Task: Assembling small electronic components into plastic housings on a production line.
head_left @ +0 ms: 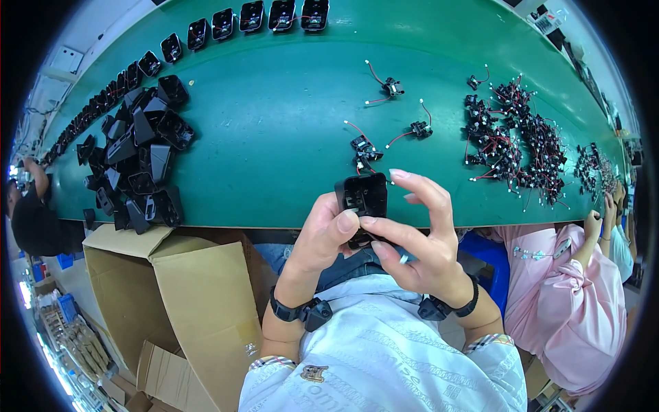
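Note:
My left hand (324, 233) grips an open black plastic housing (365, 192) at the table's near edge, its thumb pressed along the lower rim. The hollow inside of the housing faces up. My right hand (422, 240) comes in from the other side. Its index finger and thumb close at the housing's lower end on something dark that is mostly hidden, while the other fingers stay raised. A small pale piece (403, 259) shows by the right thumb. Just beyond the housing lies a small black wired part (364, 145) with red leads and white plugs.
Two more wired parts (392, 87) lie on the green table (274, 130). A large pile of them (522, 137) is at right. Black housings are heaped (141, 147) at left, and a curved row (223, 24) runs behind. A cardboard box (199, 288) stands below; a person in pink (570, 295) sits at right.

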Available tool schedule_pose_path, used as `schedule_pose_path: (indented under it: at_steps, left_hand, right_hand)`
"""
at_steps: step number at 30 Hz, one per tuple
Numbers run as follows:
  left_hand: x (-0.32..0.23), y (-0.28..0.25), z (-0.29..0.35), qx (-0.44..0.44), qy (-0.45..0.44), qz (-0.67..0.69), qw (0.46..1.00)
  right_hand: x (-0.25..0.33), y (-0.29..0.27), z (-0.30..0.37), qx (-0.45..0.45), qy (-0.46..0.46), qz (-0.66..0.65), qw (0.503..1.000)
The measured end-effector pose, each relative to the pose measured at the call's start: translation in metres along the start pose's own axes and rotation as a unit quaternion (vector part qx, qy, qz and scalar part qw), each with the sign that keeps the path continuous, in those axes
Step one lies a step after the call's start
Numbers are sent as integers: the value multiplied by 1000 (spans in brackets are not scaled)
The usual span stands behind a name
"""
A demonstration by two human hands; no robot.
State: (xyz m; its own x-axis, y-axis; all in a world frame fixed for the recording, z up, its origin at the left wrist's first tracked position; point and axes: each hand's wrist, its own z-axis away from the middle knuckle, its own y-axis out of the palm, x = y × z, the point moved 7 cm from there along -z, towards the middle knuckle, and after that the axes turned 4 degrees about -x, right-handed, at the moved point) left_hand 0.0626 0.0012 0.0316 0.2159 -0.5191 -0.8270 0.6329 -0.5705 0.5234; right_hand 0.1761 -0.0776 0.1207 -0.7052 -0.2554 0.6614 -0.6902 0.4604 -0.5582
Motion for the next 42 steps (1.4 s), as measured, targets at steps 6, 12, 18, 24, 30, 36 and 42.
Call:
schedule_pose_path:
  at_steps: [6, 12, 18, 24, 30, 36, 42]
  left_hand:
    - [4, 12, -1, 5, 17, -19, 1000]
    - [6, 7, -1, 9, 59, -21, 998]
    - [14, 1, 3, -25, 16, -13, 999]
    - [5, 7, 0, -63, 21, 6, 998]
    - [10, 6, 0, -22, 25, -26, 999]
    - [11, 9, -1, 14, 14, -35, 999]
    - [9, 10, -3, -16, 21, 2, 1000]
  right_hand:
    - [-14, -4, -3, -14, 69, -170, 983]
    - [-26, 23, 2, 86, 249, -372, 890]
    - [-25, 27, 10, 55, 251, -349, 901]
    - [-1, -13, 0, -120, 30, -1, 992]
    - [9, -12, -14, -33, -21, 86, 996]
    - [6, -12, -16, 23, -13, 37, 999]
    - [-6, -23, -5, -21, 40, -109, 993]
